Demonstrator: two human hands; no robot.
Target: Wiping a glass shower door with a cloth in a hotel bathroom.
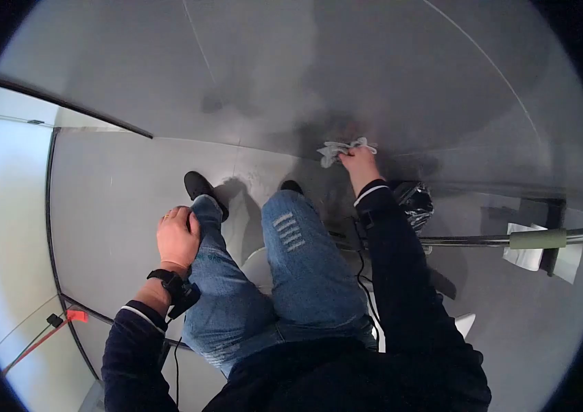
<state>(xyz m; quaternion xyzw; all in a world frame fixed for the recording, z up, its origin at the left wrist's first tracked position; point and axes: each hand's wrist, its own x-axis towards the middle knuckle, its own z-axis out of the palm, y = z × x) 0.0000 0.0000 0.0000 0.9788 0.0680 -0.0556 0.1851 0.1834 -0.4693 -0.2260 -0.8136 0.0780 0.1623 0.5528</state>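
Observation:
My right hand (361, 167) is stretched forward, its fingers closed on a crumpled white cloth (333, 152). The cloth is at the lower part of a glossy grey wall (264, 75), close to where it meets the floor. A faint reflection of the hand shows in the wall. My left hand (177, 237) lies over my left knee, fingers bent loosely over the jeans, with nothing seen in it. A black strap with a small device (176, 287) is round my left wrist.
On the right, a metal rail (466, 241) carries a green sleeve (537, 239). A black plastic bag (416, 204) sits beside my right forearm, and a black cable (362, 271) hangs near my thigh. A glass panel (13, 226) with a dark frame stands left, beside a red-ended stick (77, 315).

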